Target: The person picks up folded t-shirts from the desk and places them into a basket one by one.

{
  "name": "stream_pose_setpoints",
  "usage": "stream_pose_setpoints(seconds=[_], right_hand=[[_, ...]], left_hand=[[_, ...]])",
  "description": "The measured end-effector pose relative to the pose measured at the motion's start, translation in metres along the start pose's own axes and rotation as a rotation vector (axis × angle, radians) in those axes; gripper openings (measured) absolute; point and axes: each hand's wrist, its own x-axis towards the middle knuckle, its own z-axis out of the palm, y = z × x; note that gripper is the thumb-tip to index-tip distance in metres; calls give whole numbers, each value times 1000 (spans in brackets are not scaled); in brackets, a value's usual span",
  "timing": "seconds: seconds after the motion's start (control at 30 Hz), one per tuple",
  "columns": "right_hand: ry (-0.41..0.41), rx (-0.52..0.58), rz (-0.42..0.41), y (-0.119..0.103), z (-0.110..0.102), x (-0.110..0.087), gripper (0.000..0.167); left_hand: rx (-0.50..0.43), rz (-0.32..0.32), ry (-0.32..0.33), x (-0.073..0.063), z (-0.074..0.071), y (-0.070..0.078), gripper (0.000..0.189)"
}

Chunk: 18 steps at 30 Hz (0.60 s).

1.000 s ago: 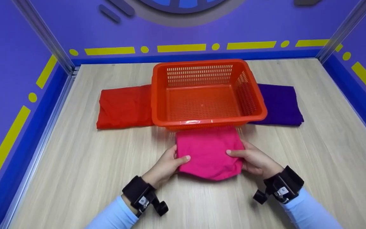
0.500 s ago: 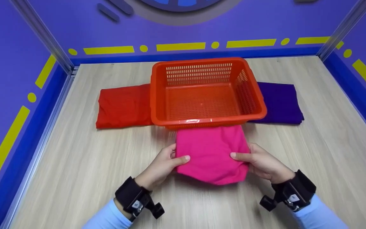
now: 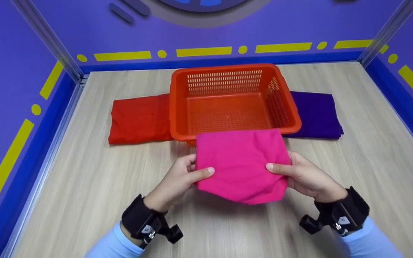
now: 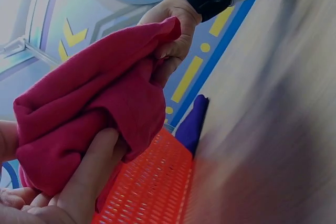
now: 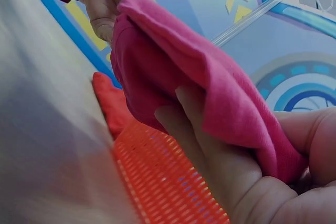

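Note:
Between my two hands hangs a folded pink cloth, lifted off the table, its far edge overlapping the near rim of the orange basket in the head view. My left hand grips its left side, thumb on top and fingers underneath. On the other side my right hand holds it the same way. In the left wrist view, fingers reach beneath the folds of the pink cloth. The right wrist view shows fingers tucked under the pink cloth, its layers hanging slightly apart.
A folded red cloth lies left of the basket, partly behind its side. To the right lies a folded purple cloth. Blue-purple walls stand at the back and both sides of the wooden table.
Both hands have raised the pink cloth and moved it toward the basket, so it now covers part of the near rim. My hands have spread a little apart. The basket stays put.

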Motion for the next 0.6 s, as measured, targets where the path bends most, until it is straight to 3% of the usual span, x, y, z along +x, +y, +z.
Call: stream_pose_setpoints(seconds=[0.17, 0.37, 0.6], right_hand=[[25, 10, -31, -15, 0, 8, 20], [78, 40, -65, -27, -4, 22, 23], [137, 92, -98, -44, -9, 41, 28]], left_hand=[[21, 54, 8, 6, -1, 17, 42], [13, 107, 62, 17, -2, 31, 48], [-13, 129, 99, 36, -6, 44, 50]])
